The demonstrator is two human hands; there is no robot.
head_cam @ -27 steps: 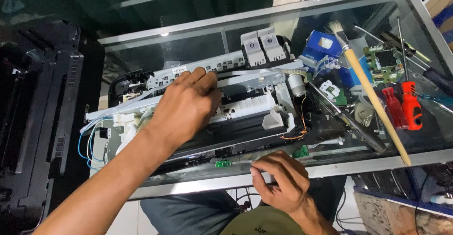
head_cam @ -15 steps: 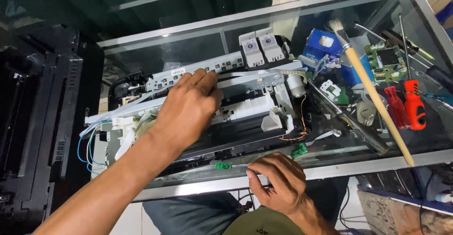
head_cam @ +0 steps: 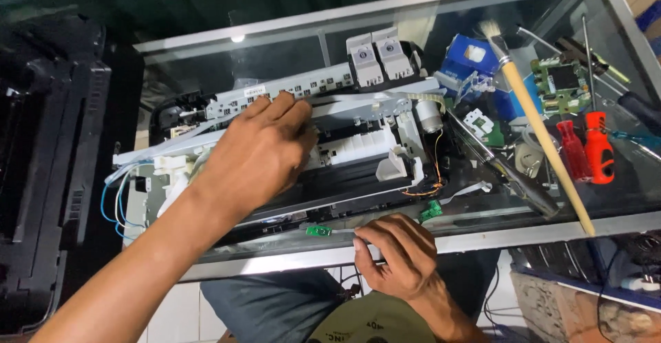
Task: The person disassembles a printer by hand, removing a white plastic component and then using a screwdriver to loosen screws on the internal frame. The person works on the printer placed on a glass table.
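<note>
A stripped printer mechanism lies on a glass-topped table, its white and grey frame, rail and wires bare. My left hand rests palm down on the middle of it, fingers curled over the long metal rail. My right hand sits at the table's near edge, its fingertips pinched on a thin flat strip that runs toward a small green circuit board. A second small green board lies just right of that, beside orange wires.
A long wooden-handled brush lies diagonally at right, with red-handled screwdrivers, a green circuit board and a blue part near it. A black printer housing stands at left. White floor tiles show under the table.
My left hand has stayed on the rail. My right hand has shifted slightly along the near edge, still pinching the strip. The view has drifted a little.
</note>
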